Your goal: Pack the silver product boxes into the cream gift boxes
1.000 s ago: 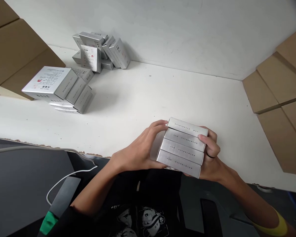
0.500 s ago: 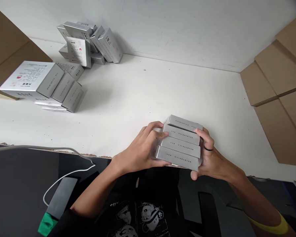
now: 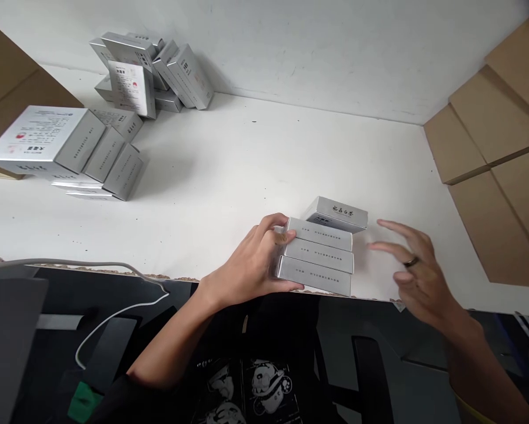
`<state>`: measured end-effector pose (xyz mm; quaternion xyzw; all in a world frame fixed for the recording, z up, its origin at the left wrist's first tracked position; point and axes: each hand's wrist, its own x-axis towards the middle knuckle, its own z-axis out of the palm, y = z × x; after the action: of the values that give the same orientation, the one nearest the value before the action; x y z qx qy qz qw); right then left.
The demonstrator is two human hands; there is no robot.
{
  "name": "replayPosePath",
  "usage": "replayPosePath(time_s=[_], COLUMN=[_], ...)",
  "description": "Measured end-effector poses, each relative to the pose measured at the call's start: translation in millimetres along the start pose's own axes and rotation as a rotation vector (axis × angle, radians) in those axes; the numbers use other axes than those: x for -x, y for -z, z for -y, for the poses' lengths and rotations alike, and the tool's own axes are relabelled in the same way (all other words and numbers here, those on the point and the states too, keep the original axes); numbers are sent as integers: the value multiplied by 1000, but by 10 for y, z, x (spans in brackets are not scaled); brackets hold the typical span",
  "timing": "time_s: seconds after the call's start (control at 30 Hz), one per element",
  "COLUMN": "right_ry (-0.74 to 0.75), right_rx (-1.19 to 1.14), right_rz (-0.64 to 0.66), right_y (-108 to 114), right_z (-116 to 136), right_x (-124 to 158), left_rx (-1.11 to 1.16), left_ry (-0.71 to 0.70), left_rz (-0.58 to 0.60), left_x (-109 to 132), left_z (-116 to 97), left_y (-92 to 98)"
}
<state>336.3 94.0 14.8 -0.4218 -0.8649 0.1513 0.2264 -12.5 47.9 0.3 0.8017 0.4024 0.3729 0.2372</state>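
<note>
Several silver boxes (image 3: 319,253) stand in a row on the white table's (image 3: 229,176) near edge. My left hand (image 3: 258,265) grips the left end of the three nearest ones. The far box (image 3: 337,215) has tipped back and shows a printed face. My right hand (image 3: 416,271), wearing a dark ring, hovers to the right of the row with fingers spread, touching nothing.
More silver boxes lie fanned at the left (image 3: 70,153) and heaped against the back wall (image 3: 149,73). Brown cartons stand at the far left (image 3: 8,88) and at the right (image 3: 498,159). A white cable (image 3: 114,315) runs below the table edge.
My right hand has let go of the boxes and drawn away to the right, fingers opening. The far box has tipped over backward. The row now rests on the table.
</note>
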Motion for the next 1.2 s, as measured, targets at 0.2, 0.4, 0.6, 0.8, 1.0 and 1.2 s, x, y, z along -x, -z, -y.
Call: replayPosePath(time_s=[0.2, 0.4, 0.6, 0.8, 1.0, 1.2], right_ry=[183, 239, 117, -64, -33, -2], right_rx=[-53, -12, 22, -242, -605, -764], right_rz=[-60, -88, -108, -47, 16, 60], right_y=[-35, -148, -10, -141, -344, -443], right_z=[312, 282, -26, 49, 281, 359], right_x=[-492, -411, 5, -81, -336, -416], left_rx=[-15, -36, -67, -36, 0, 86], left_ry=[-11, -14, -34, -15, 21, 29], left_rz=[1, -18, -14, 18, 64, 100], left_x=[23, 39, 49, 36, 15, -56], left_z=[37, 46, 38, 6, 7, -10], left_y=[-14, -23, 2, 39, 63, 86])
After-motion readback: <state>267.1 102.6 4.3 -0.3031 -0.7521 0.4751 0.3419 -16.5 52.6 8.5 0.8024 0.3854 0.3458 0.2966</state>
